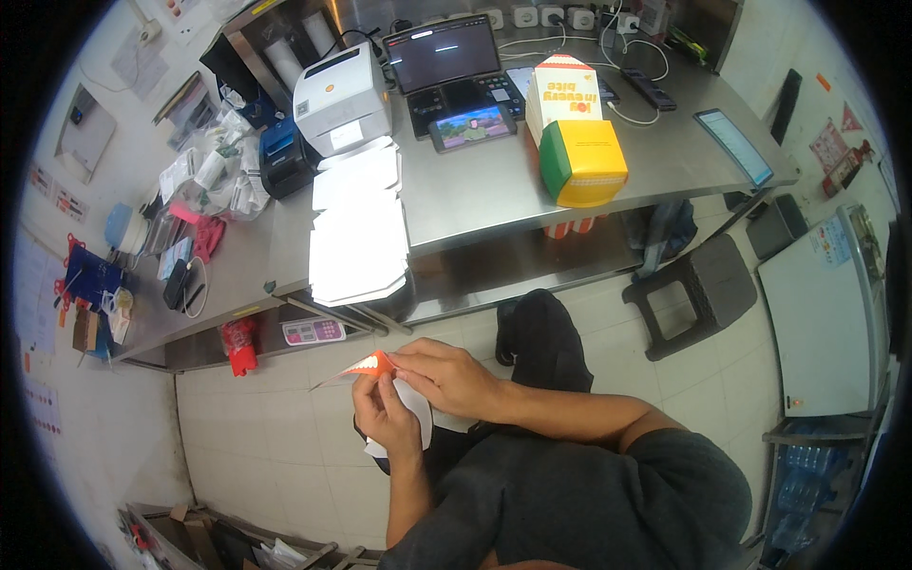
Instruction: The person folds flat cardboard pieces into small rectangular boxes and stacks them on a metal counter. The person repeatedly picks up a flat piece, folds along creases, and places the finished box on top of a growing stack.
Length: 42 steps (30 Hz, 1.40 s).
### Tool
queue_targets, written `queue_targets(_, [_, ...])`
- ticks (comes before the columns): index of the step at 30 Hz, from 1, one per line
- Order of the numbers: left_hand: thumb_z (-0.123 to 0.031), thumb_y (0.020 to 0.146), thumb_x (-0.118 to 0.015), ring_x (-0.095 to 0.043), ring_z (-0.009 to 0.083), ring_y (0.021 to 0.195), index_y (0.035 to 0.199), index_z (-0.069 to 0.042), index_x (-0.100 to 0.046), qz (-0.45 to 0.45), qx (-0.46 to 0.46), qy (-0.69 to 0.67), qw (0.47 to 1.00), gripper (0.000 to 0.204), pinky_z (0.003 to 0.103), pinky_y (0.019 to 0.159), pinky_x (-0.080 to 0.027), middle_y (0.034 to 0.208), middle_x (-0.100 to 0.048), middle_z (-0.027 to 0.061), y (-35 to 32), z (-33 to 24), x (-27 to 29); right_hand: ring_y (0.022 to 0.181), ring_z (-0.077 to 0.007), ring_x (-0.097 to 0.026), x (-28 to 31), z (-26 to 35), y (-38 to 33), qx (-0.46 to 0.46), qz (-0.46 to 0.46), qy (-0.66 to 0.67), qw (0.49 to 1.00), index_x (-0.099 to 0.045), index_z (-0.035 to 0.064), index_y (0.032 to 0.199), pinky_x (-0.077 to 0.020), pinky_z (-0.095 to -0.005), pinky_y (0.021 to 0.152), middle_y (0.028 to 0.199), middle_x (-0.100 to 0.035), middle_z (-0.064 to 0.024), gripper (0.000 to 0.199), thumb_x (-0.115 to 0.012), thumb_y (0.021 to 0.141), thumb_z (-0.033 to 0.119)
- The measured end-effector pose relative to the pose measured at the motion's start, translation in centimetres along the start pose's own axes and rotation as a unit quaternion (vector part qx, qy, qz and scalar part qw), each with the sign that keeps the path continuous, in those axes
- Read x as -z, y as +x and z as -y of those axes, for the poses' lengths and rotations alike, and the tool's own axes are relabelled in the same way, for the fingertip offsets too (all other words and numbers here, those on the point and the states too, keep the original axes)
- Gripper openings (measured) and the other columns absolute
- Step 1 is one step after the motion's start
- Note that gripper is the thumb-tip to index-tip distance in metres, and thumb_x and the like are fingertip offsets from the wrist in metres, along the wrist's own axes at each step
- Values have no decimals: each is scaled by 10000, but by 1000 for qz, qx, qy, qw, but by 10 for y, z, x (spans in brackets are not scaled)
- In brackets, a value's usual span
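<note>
Below the tabletop (pixel 494 190) edge, both my hands' fingers pinch the flat carton blank (pixel 404 404), right hand (pixel 451 375) above left hand (pixel 385 418).

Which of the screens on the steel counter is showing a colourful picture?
The small phone propped in front of the dark tablet; the tablet is nearly black, and the flat phone at the right edge shows pale blue-white.

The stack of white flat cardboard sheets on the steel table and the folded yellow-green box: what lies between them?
In the head view, only bare steel tabletop lies between the white sheet stack and the yellow-green box.
</note>
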<state>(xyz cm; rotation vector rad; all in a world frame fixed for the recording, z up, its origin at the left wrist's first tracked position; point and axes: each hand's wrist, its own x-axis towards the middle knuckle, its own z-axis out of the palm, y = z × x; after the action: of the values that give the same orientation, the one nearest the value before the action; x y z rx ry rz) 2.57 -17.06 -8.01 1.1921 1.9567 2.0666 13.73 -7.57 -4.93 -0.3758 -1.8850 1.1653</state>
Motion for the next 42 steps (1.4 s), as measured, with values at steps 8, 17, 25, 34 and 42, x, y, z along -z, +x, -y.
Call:
queue_targets(8, [12,1044,-645,-706,177,947,1106,57,-656,68,-107,134,983,77,315,862,-582,1073,-718,144,19,-4,15,1011,-269,-714,6,-1,7,-58,-25,88,994,-751,-14,1103,-570,-358,860,1130,-718,-139,151,-709,977,57])
queue_targets(17, [1,1037,-658,-715,177,912,1056,64,-674,55,34,-8,998,68,307,827,-579,1028,-746,138,11,-9,8,1145,-177,-640,9,-3,10,-117,20,192,974,-754,4,1106,-536,-302,955,1283,-649,-107,119,-717,1005,54])
queue_targets(25, [-17,1034,-688,-718,161,942,1107,57,-667,70,108,-167,977,106,293,863,-576,1043,-742,126,12,-7,14,1073,-171,-657,8,6,12,-116,9,230,966,-749,-7,1071,-557,-307,918,1257,-643,-108,106,-698,1017,70])
queue_targets(34, [-24,1032,-693,-711,165,963,1100,50,-641,73,85,-166,980,113,305,882,-573,1065,-743,132,12,-4,11,1209,-184,-624,3,5,10,-222,-13,335,916,-764,-1,1091,-524,-325,1022,1325,-639,-112,114,-708,1017,65])
queue_targets(42, [-44,1007,-737,-697,197,1079,1140,25,-629,23,97,-272,957,185,345,984,-565,1180,-714,144,9,1,8,1147,-198,-635,6,10,12,-114,33,220,968,-770,12,1061,-534,-339,951,1280,-651,-112,126,-730,1002,116])
